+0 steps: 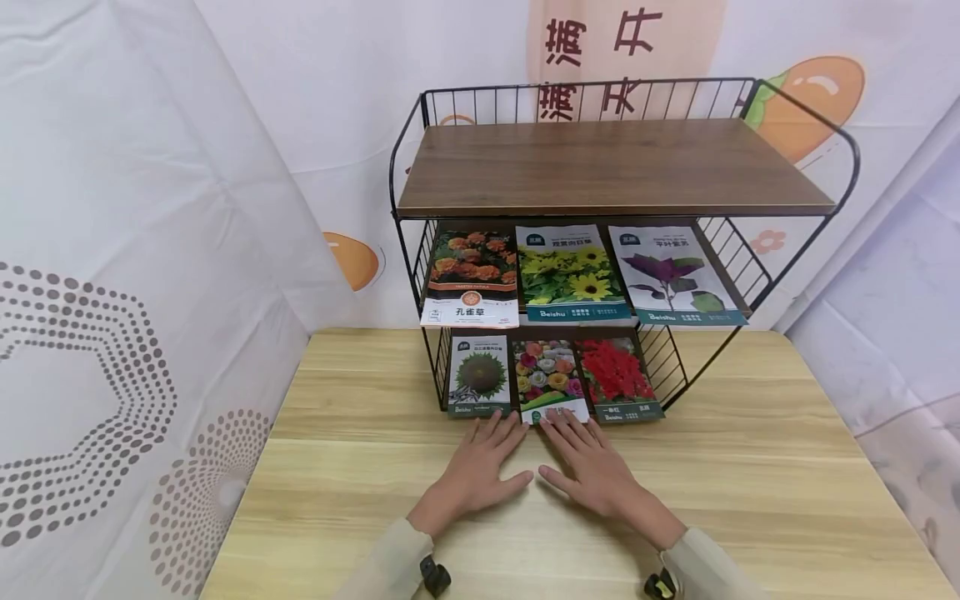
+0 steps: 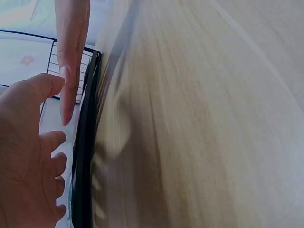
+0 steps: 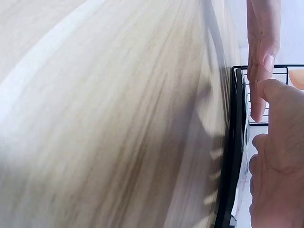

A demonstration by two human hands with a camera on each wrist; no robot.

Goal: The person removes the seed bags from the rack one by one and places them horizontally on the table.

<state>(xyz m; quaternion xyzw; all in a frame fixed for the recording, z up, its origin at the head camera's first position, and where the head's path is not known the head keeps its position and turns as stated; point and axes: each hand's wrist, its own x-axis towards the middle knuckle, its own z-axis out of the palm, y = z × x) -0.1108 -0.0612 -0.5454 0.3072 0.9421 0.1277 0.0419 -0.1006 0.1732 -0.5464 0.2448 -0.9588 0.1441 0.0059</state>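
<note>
Head view shows both hands, the left hand (image 1: 480, 473) and right hand (image 1: 595, 471), flat and spread on the bench (image 1: 750, 467), fingertips just touching the middle flower seed packet (image 1: 549, 377) low in the rack (image 1: 840, 167), with all six packets in place.

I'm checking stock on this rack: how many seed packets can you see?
6. Middle shelf: marigold packet, yellow sunflower packet, purple-leaf packet. Bottom row: sunflower-head packet, mixed-flower packet, red-flower packet. More could hide behind.

Wooden table (image 1: 750, 467) under wire rack (image 1: 840, 167)
</note>
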